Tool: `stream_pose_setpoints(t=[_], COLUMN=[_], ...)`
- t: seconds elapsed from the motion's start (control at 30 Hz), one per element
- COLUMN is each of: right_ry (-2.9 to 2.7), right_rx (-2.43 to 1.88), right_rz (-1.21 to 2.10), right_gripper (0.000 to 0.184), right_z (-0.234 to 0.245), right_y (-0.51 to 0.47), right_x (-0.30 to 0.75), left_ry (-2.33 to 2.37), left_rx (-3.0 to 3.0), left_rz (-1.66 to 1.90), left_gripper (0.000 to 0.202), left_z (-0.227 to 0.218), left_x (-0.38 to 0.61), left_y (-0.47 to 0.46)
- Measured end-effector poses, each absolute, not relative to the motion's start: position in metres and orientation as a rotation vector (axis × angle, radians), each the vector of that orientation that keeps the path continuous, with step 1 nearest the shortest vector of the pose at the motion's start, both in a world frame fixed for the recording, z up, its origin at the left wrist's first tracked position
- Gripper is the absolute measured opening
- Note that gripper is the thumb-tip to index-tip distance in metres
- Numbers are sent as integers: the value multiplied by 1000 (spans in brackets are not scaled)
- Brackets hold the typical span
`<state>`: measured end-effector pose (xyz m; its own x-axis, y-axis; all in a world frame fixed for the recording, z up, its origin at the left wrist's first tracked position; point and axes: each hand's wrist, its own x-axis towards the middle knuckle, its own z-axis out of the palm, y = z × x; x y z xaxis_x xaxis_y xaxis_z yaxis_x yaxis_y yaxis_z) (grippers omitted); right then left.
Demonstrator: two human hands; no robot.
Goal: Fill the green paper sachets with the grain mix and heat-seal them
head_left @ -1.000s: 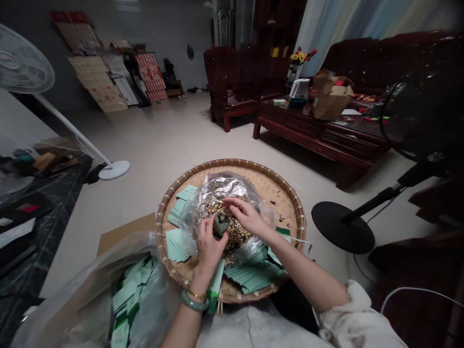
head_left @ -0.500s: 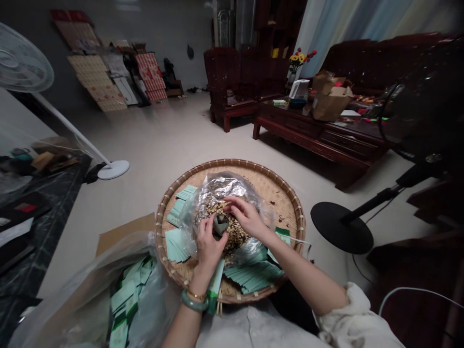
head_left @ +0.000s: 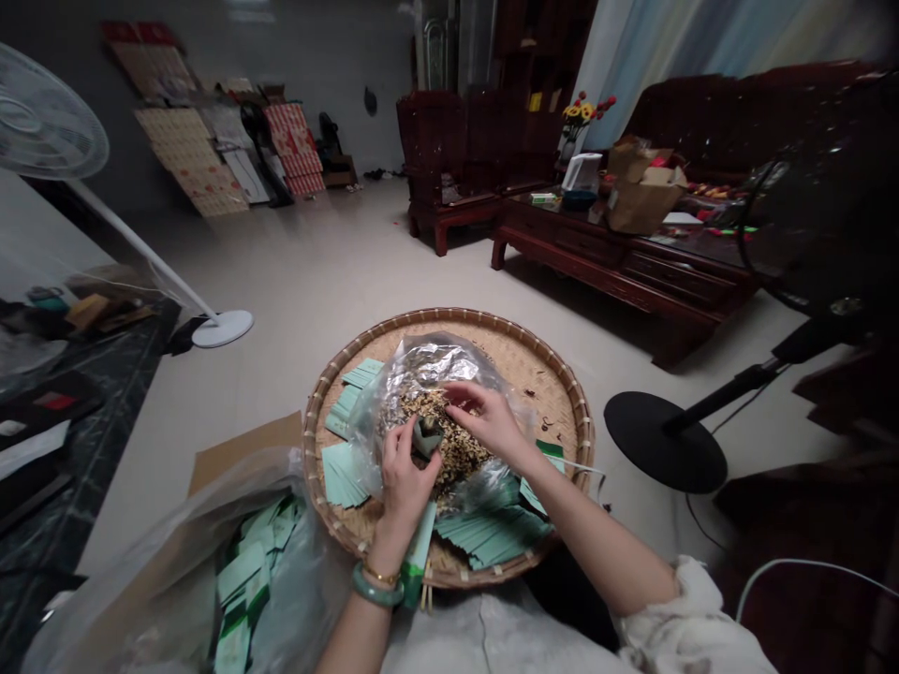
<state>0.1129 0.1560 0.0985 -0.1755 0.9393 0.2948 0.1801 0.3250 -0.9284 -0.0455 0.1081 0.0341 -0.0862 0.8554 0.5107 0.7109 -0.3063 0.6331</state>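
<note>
A small pale-green paper packet (head_left: 425, 440) is in my left hand (head_left: 407, 470), gripped between thumb and fingers with its mouth upward and dark contents showing. Just right of it hovers my right hand (head_left: 486, 421), thumb and forefinger a little apart; nothing can be made out between them. Beneath both hands, a heap of dried yellow and dark bits (head_left: 460, 457) lies on a clear plastic bag (head_left: 435, 354). All this rests in a round woven bamboo tray (head_left: 554, 360). Fanned green packets (head_left: 495, 526) lie at its near side, and more green packets (head_left: 344, 476) along the left.
A clear plastic bag of green packets (head_left: 245, 571) stands at lower left beside a cardboard sheet (head_left: 243, 451). A white fan (head_left: 223, 328) stands left, a black fan (head_left: 664, 440) right. Beyond are a dark wooden table (head_left: 596, 257) and a paper bag (head_left: 642, 197).
My right hand has drawn slightly right and down, away from the packet's mouth. My left hand keeps the packet in nearly the same place.
</note>
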Motion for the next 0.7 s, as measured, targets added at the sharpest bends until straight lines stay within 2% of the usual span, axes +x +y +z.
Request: stream_pose_setpoints(t=[0.17,0.37,0.7], right_ry=[-1821,-2026,-1762], right_rx=[-1097,-1022,-1040], right_rz=[1011,779,712], right_gripper=[33,10,8], right_z=[92,92,108], right_y=[141,132,138], right_x=[112,108,126], left_ry=[1753,1749,1742], left_rx=[2015,2052,2055], left_rz=[1367,1380,1493], left_gripper=[59,58,58], left_z=[32,33,33], left_x=[-44,-45,-46], left_y=[108,106,102])
